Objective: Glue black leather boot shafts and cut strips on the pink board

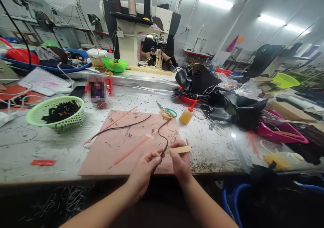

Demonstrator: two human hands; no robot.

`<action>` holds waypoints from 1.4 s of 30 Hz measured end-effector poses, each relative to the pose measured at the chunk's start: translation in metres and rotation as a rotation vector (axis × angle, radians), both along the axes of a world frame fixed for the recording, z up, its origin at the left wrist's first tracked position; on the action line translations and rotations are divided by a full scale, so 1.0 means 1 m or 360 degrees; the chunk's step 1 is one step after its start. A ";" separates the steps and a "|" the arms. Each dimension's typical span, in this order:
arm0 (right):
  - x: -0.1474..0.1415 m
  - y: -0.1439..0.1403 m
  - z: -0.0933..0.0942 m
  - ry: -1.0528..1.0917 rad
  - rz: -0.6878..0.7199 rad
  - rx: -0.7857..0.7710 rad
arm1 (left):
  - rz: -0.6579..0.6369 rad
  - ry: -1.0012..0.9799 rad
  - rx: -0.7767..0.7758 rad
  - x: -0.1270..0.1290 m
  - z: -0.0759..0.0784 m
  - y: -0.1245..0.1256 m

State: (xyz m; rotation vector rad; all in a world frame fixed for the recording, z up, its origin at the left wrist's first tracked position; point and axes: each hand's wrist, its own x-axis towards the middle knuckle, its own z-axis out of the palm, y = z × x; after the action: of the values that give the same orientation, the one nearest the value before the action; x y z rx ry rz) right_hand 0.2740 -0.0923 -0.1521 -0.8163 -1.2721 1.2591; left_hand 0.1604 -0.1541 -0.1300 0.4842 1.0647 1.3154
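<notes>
My left hand (pixel 149 164) pinches a thin dark strap (pixel 166 143), which curves away from me over the pink mat (pixel 101 160). Close beside it, my right hand (pixel 181 159) is closed on a flat tan strip (pixel 182 149); a thin pointed tip shows above its fingers, its kind unclear. The strip's inner end is near the strap, and whether they touch I cannot tell. A second dark strap (pixel 124 127) lies across the mat, along with orange-pink strips (pixel 131 150). Scissors (pixel 167 113) with yellow and green handles rest at the mat's far edge.
A glue bottle (pixel 186 116) with a red nozzle stands right of the scissors. To the left is a green basket (pixel 57 125) of black pieces. Black leather (pixel 202 83) is heaped at the right, near a pink basket (pixel 283 138). A sewing machine (pixel 141 35) stands behind.
</notes>
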 end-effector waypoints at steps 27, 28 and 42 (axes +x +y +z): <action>0.011 -0.011 0.027 -0.0509 -0.0006 -0.0088 | 0.0266 -0.0084 -0.0016 -0.008 0.011 -0.005; 0.008 -0.015 0.026 -0.0401 0.0009 -0.0226 | 0.0270 -0.0087 -0.0013 -0.008 0.012 -0.005; -0.015 -0.024 0.026 0.0134 0.0166 -0.0755 | 0.0205 0.0143 0.0199 -0.008 0.012 -0.009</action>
State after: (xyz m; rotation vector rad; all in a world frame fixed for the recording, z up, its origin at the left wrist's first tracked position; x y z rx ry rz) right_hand 0.2593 -0.1168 -0.1258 -1.0258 -0.9681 1.6957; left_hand 0.1528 -0.1630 -0.1180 0.5807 1.1065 1.4919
